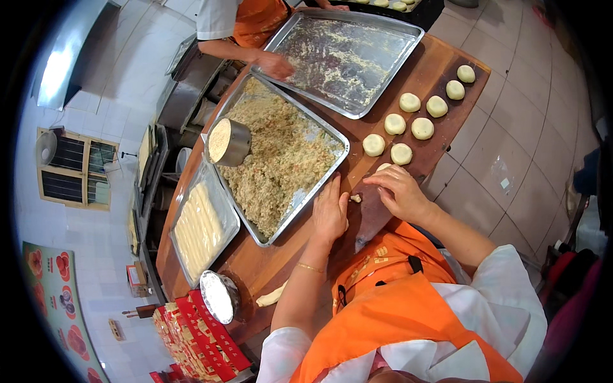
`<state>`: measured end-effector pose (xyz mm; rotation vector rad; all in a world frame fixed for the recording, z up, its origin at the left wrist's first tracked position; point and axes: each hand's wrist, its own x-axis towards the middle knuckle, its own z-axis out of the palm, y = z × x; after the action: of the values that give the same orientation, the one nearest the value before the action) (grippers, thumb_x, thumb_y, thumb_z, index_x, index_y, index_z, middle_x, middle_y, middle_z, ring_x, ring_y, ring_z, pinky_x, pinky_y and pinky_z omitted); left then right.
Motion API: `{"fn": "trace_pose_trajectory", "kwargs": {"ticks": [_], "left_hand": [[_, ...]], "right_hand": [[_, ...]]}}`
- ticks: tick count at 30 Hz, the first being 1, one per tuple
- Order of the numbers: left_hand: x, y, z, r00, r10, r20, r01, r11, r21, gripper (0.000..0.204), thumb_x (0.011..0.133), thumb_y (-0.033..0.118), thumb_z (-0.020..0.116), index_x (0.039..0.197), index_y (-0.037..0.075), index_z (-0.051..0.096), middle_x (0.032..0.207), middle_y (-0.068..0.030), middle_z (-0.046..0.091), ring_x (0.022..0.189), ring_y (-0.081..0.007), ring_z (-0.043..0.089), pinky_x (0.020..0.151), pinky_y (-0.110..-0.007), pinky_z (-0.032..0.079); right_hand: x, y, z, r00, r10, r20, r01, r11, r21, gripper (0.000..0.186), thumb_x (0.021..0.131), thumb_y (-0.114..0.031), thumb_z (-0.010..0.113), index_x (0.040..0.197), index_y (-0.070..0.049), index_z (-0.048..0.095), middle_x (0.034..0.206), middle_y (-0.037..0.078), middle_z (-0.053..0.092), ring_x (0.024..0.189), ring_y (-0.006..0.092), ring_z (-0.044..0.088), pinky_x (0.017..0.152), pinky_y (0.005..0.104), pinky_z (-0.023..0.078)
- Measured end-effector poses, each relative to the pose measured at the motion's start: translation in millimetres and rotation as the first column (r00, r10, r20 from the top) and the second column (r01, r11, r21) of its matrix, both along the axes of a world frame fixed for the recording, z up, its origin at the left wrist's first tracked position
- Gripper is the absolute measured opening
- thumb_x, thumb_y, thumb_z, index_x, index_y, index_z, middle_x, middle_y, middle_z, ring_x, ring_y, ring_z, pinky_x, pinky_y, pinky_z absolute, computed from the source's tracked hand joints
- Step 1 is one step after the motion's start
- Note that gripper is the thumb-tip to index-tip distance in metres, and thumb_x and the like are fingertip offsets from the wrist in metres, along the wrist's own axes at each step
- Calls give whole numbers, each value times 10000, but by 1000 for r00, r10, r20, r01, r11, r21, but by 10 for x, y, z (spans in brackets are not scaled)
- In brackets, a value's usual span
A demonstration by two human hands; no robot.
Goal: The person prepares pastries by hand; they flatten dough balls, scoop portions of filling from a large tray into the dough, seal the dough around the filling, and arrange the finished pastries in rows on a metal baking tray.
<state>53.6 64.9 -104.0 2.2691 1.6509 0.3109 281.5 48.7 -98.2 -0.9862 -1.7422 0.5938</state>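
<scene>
My left hand [330, 212] lies beside the corner of a metal tray of crumbly filling [274, 147], its fingers stretched out and nothing seen in them. My right hand [403, 195] is over the near end of the rows of buns, fingers loosely bent and apart. Just beyond its fingers a round dough bun [383, 167] peeks out, partly hidden; whether they touch is unclear. Between my hands a small scrap of dough [355, 198] rests on the wooden table [255, 271]. Several pale round buns [423, 128] sit in rows to the right.
A metal container of crumbs [228, 142] stands in the filling tray. To the left are a plastic-covered tray of dough strips [199, 230], a bowl of white powder [219, 297] and a dough strip [271, 295]. Across the table, a co-worker's hand [274, 65] touches a floury tray [341, 57].
</scene>
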Motion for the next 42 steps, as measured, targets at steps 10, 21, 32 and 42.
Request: {"fn": "trace_pose_trajectory", "kwargs": {"ticks": [10, 21, 32, 42], "left_hand": [[-14, -32, -86, 995, -23, -96, 28, 999, 46, 556, 994, 269, 514, 1487, 61, 363, 1395, -207, 506, 1251, -376, 509, 1008, -492, 389], [-67, 14, -95, 972, 129, 198, -98, 982, -162, 562, 1027, 385, 453, 1482, 63, 387, 1446, -150, 479, 1335, -317, 450, 1090, -468, 339], [-120, -721, 47, 985, 55, 163, -89, 975, 203, 720, 787, 182, 795, 1382, -8, 437, 1291, -253, 496, 1188, -454, 471, 1037, -489, 393], [-168, -701, 284, -373, 667, 645, 417, 742, -525, 631, 1073, 474, 215, 1328, -62, 426, 1338, -229, 543, 1179, -347, 585, 1011, -457, 491]], "right_hand": [[73, 8, -55, 1000, -12, -25, 12, 1000, -5, 362, 755, 99, 579, 1081, -33, 664, 1034, 120, 658, 1005, 316, 607, 900, 409, 488], [10, -167, 420, 1000, 8, -6, -7, 990, 141, 344, 764, 114, 568, 1053, -37, 677, 1026, 108, 670, 957, 313, 613, 856, 393, 497], [-42, -439, 336, 992, 90, 91, -97, 992, 79, 314, 764, 102, 564, 1022, -40, 675, 1040, 98, 673, 990, 309, 610, 876, 401, 493], [-453, -299, 361, 962, 209, 173, -214, 977, 9, 480, 752, -94, 732, 1213, -41, 608, 1145, 125, 628, 1060, 334, 573, 919, 431, 458]]}}
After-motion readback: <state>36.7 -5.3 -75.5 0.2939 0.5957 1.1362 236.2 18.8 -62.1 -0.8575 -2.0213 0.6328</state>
